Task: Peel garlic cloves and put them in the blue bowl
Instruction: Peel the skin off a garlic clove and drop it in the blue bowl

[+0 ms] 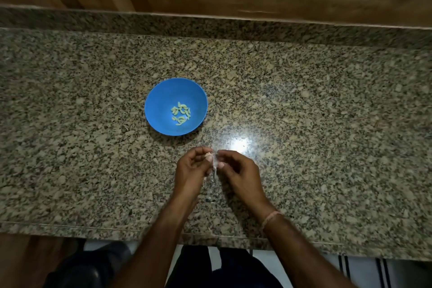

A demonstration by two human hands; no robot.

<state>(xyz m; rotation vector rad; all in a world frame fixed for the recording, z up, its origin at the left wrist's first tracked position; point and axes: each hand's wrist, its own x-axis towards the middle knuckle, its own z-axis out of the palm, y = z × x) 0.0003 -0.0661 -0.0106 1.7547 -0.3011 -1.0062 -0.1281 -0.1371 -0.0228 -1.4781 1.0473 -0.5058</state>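
Left hand point(189, 168), right hand point(239, 170) pinch probable garlic clove point(214, 168).

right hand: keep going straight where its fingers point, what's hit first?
The left hand: the right hand points up-left at it, and both pinch the same garlic clove between them. Beyond that the line heads toward the blue bowl, but height above the granite counter is unclear.

Blue bowl point(161, 100), pale green cloves point(181, 113), speckled grey-beige granite counter point(304, 105).
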